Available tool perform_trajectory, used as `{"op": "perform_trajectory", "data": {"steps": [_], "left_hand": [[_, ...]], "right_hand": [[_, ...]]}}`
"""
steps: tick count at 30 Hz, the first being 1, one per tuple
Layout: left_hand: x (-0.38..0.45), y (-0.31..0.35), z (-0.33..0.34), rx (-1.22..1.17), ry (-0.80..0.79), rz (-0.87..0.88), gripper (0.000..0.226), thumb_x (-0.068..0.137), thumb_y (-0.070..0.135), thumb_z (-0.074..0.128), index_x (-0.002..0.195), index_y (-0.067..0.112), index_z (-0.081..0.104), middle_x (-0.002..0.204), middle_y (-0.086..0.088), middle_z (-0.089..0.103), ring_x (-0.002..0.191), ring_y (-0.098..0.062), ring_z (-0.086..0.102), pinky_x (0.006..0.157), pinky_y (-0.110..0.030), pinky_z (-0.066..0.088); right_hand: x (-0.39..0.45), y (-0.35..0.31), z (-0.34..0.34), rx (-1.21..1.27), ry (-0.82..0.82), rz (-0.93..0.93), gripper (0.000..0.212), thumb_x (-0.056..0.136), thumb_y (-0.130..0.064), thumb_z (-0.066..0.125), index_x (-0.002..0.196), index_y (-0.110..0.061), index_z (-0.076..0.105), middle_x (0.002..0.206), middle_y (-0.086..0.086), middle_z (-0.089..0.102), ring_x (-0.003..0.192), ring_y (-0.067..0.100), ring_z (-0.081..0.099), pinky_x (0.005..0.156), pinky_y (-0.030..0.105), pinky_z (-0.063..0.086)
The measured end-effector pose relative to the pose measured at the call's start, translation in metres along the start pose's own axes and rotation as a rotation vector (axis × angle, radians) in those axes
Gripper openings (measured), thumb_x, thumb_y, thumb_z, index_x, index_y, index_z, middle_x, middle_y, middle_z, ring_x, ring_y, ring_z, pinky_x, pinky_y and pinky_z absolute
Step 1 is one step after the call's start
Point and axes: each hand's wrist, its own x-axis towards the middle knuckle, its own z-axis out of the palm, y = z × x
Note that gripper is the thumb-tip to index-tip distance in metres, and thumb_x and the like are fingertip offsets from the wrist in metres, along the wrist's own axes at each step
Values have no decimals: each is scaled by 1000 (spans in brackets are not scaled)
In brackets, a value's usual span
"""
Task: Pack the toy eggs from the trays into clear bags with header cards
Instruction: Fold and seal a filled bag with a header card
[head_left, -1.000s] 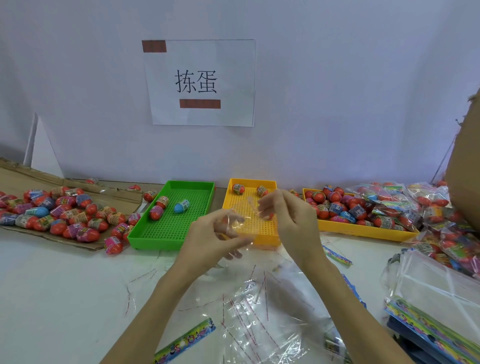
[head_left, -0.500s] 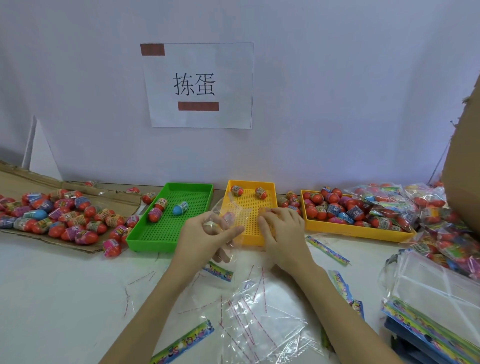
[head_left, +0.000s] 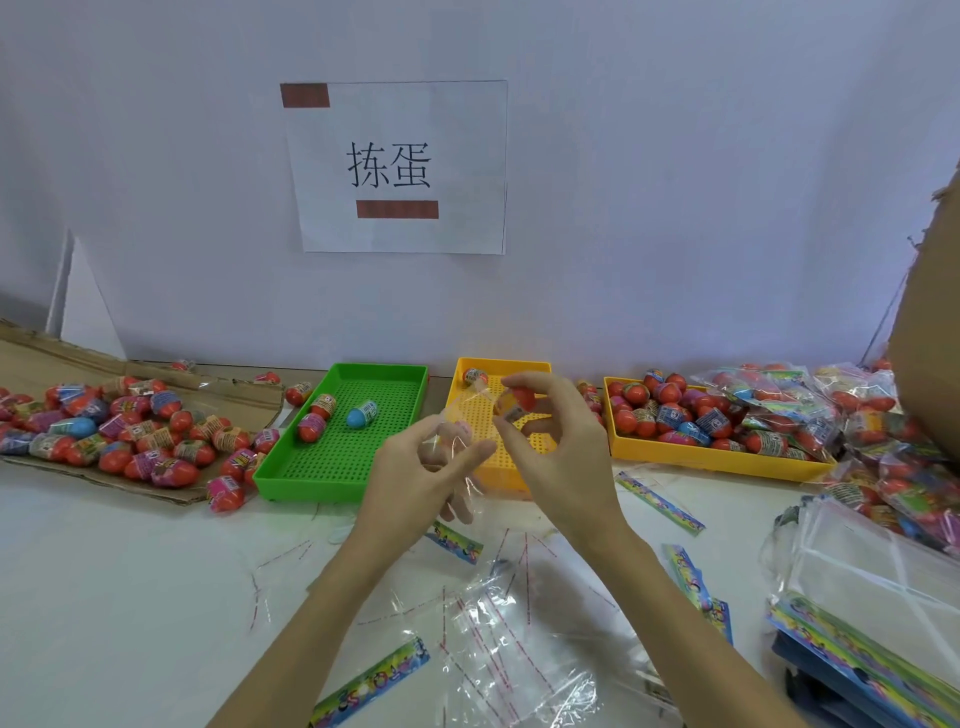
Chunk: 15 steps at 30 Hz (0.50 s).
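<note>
Over the white table (head_left: 130, 597), hands pinch a clear bag (head_left: 457, 441) and toy egg (head_left: 514, 402).

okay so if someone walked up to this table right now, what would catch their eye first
Most likely the two hands raised at the centre: the right hand pinches a red toy egg beside the clear bag held by the left hand. Behind them sit a green tray with three eggs and a yellow tray, with a white paper sign on the wall above. A heap of eggs covers the cardboard at far left.
</note>
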Motion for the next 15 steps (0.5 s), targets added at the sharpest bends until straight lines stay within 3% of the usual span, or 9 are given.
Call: {"op": "perform_trajectory", "data": {"steps": [6, 10, 15], "left_hand": [[2, -3, 1, 5, -13, 22, 18, 100, 23, 70, 97, 6, 74, 89, -6, 81, 72, -28, 77, 61, -33, 61], [3, -1, 0, 34, -29, 24, 21, 102, 23, 65, 95, 11, 80, 89, -1, 82, 71, -19, 76, 61, -29, 61], [1, 3, 2, 27, -69, 23, 21, 103, 24, 62, 101, 14, 80, 86, 3, 81, 71, -13, 76, 62, -25, 61]], "right_hand": [[0, 5, -5, -443, 74, -284, 39, 91, -11, 76, 128, -19, 68, 118, -5, 68, 116, 17, 57, 102, 29, 46], [-1, -2, 1, -221, 103, -198, 44, 95, -13, 73, 135, -17, 56, 114, -2, 64, 95, 7, 64, 86, 17, 52], [-2, -9, 2, -5, 70, -14, 37, 96, -11, 71, 127, -20, 53, 111, 4, 64, 80, 12, 73, 66, 36, 61]]}}
